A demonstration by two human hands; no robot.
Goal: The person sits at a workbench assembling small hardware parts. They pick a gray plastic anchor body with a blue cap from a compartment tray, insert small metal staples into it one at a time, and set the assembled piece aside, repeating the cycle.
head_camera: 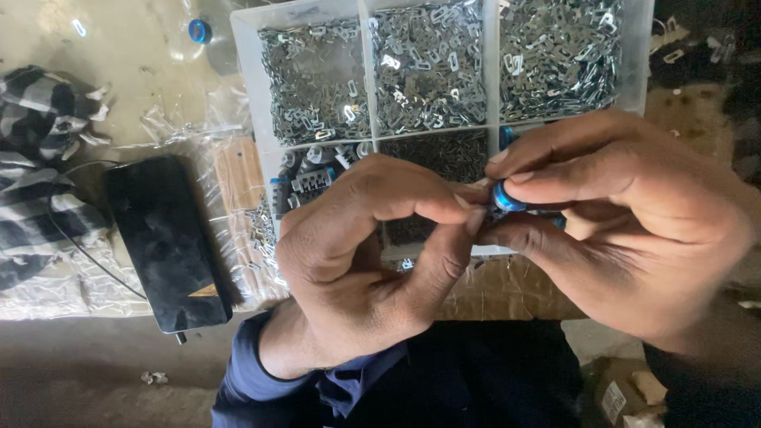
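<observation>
My left hand (pixel 357 254) and my right hand (pixel 634 214) meet over the near edge of a clear plastic compartment box (pixel 247 95). Between their fingertips is a small round part with a blue ring (pixel 506 198). My right thumb and forefinger pinch it. My left thumb and forefinger press on its left side, and whatever else they hold is hidden. The box's far compartments are full of small shiny metal clips (pixel 428 67). A near compartment holds several dark parts with blue ends (pixel 305 178).
A black phone (pixel 166 242) lies face up on crinkled clear plastic at the left, with a thin cable beside it. Striped cloth (pixel 40 135) sits at the far left. A blue-capped item (pixel 200 32) lies behind the box. My dark-sleeved arm is below.
</observation>
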